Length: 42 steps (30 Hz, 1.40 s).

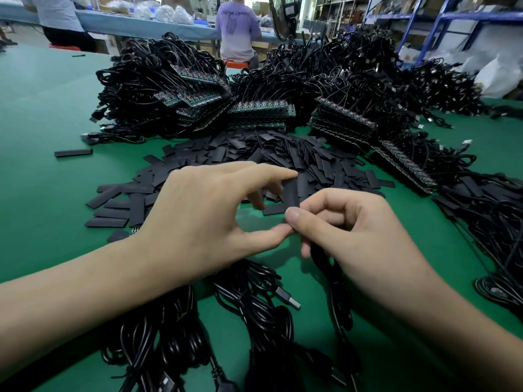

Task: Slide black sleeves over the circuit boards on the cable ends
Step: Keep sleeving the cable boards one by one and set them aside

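1. Black sleeve (290, 193): held upright just above the green table (42, 114), between both hands, at the near edge of the loose sleeve pile (254, 157).
2. Left hand (203, 222): index tip on the sleeve's top end, thumb at the bottom end, pinching it lengthwise.
3. Right hand (348, 230): fingers curled round the cable (318, 254), thumb tip at the sleeve's lower end. Board end hidden.
4. Board stacks (260, 114) with cables sit behind the pile.
5. Coiled cable bundles (254, 301) lie under the forearms.
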Each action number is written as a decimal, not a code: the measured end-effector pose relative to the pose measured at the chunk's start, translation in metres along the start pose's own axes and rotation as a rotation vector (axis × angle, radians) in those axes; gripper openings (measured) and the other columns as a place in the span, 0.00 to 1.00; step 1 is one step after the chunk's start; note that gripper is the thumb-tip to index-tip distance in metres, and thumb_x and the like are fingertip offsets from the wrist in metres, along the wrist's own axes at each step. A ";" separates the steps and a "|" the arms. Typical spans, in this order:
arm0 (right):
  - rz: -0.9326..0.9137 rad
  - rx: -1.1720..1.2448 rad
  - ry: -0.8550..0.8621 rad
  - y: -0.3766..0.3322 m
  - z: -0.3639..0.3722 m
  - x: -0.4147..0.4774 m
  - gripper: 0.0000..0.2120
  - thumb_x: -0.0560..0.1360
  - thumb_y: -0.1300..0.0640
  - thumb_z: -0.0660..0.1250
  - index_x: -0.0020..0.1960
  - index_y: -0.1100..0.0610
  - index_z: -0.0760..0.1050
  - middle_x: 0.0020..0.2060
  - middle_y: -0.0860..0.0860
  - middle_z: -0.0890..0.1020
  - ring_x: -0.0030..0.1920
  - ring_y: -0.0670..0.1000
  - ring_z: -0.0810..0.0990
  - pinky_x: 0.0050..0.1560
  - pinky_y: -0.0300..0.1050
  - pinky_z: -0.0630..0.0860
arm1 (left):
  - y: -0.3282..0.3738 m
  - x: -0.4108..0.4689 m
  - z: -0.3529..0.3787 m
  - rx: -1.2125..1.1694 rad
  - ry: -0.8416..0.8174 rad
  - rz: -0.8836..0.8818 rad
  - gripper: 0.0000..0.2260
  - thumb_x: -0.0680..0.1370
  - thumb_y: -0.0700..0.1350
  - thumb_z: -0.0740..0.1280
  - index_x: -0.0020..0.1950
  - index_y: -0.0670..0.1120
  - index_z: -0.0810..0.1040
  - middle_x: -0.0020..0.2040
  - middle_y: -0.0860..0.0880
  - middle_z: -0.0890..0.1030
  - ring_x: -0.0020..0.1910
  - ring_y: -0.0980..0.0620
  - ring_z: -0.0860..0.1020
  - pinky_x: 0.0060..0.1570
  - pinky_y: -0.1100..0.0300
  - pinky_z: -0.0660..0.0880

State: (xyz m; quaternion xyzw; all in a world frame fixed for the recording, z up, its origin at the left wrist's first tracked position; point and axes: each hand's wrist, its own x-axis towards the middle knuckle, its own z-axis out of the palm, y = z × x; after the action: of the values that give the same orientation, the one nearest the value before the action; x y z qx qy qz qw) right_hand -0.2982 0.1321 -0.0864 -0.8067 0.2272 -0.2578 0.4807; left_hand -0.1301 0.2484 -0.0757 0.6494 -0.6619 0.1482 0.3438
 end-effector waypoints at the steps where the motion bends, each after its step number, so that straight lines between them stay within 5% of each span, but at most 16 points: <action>1: 0.002 -0.041 0.016 -0.002 -0.004 0.002 0.10 0.77 0.45 0.72 0.43 0.51 0.83 0.29 0.50 0.84 0.29 0.44 0.75 0.33 0.34 0.70 | -0.001 0.002 -0.001 -0.033 -0.030 -0.025 0.24 0.72 0.60 0.73 0.66 0.55 0.80 0.51 0.62 0.82 0.45 0.61 0.83 0.46 0.52 0.81; 4: -0.005 -0.337 0.102 -0.005 -0.023 0.011 0.11 0.73 0.44 0.71 0.38 0.51 0.81 0.27 0.47 0.82 0.25 0.40 0.72 0.29 0.34 0.67 | -0.006 0.014 -0.011 -0.208 -0.198 -0.132 0.23 0.73 0.62 0.73 0.67 0.58 0.79 0.52 0.62 0.84 0.46 0.63 0.83 0.52 0.55 0.80; 7: 0.081 -0.834 0.096 0.000 -0.060 0.023 0.14 0.72 0.40 0.69 0.35 0.49 0.78 0.28 0.45 0.79 0.29 0.41 0.75 0.33 0.43 0.70 | -0.016 0.026 -0.026 -0.234 -0.601 -0.144 0.15 0.73 0.62 0.69 0.58 0.63 0.83 0.49 0.64 0.84 0.49 0.64 0.82 0.53 0.58 0.80; 11: 0.376 -1.172 0.183 0.016 -0.128 0.033 0.18 0.72 0.41 0.75 0.29 0.48 0.77 0.31 0.50 0.81 0.36 0.54 0.80 0.41 0.52 0.81 | -0.029 0.028 -0.035 -0.119 -0.917 -0.055 0.11 0.77 0.61 0.65 0.58 0.68 0.82 0.55 0.63 0.82 0.54 0.61 0.80 0.56 0.57 0.76; 14: 0.322 -1.171 0.349 0.021 -0.157 0.032 0.20 0.71 0.46 0.79 0.26 0.48 0.75 0.28 0.54 0.81 0.35 0.60 0.81 0.41 0.61 0.82 | -0.041 0.031 -0.045 -0.114 -0.936 -0.026 0.12 0.78 0.63 0.61 0.58 0.69 0.80 0.56 0.65 0.80 0.56 0.65 0.78 0.58 0.59 0.75; 16: 0.151 -1.170 0.430 0.011 -0.138 0.029 0.15 0.73 0.43 0.75 0.32 0.47 0.76 0.33 0.52 0.80 0.37 0.60 0.80 0.42 0.57 0.81 | -0.052 0.032 -0.052 -0.171 -0.969 -0.024 0.13 0.77 0.69 0.59 0.58 0.71 0.79 0.57 0.67 0.79 0.57 0.66 0.78 0.56 0.59 0.75; 20: -0.097 -0.746 0.097 -0.023 -0.044 0.020 0.17 0.72 0.33 0.63 0.43 0.44 0.82 0.39 0.39 0.81 0.42 0.38 0.79 0.43 0.42 0.75 | -0.069 0.026 -0.050 -0.110 -1.030 0.025 0.20 0.67 0.78 0.66 0.58 0.78 0.75 0.57 0.66 0.76 0.53 0.59 0.80 0.48 0.53 0.79; 26: -0.186 -0.462 -0.191 -0.009 0.023 -0.001 0.16 0.76 0.36 0.63 0.45 0.45 0.82 0.43 0.39 0.82 0.50 0.40 0.79 0.51 0.37 0.73 | -0.078 0.027 -0.044 0.061 -0.981 0.029 0.29 0.58 0.82 0.64 0.58 0.79 0.71 0.55 0.70 0.73 0.53 0.70 0.73 0.48 0.58 0.78; 29: -0.231 -0.390 -0.213 -0.005 0.027 -0.004 0.11 0.76 0.41 0.68 0.45 0.47 0.84 0.41 0.41 0.81 0.50 0.44 0.80 0.51 0.38 0.73 | -0.083 0.029 -0.050 0.149 -1.030 -0.068 0.34 0.58 0.76 0.70 0.62 0.76 0.68 0.54 0.68 0.72 0.51 0.67 0.74 0.55 0.56 0.77; 36: -0.228 -0.325 -0.249 -0.008 0.026 -0.006 0.07 0.74 0.45 0.73 0.42 0.48 0.84 0.40 0.43 0.82 0.48 0.47 0.81 0.48 0.38 0.74 | -0.074 0.032 -0.050 0.141 -0.983 -0.092 0.22 0.66 0.64 0.77 0.58 0.67 0.77 0.56 0.64 0.71 0.57 0.63 0.73 0.60 0.58 0.73; 42: -0.034 -0.233 -0.163 -0.013 0.022 0.015 0.10 0.77 0.43 0.69 0.45 0.48 0.83 0.40 0.47 0.85 0.40 0.44 0.81 0.44 0.40 0.75 | -0.079 0.033 -0.051 -0.137 -0.864 -0.260 0.23 0.58 0.61 0.81 0.49 0.66 0.75 0.46 0.59 0.80 0.43 0.61 0.78 0.43 0.62 0.76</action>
State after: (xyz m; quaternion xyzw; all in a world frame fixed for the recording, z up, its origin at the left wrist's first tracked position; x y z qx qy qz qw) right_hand -0.2716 0.1427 -0.0807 -0.8791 0.2022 -0.1713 0.3961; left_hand -0.0384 0.2477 -0.0376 0.7051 -0.6660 -0.2246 0.0941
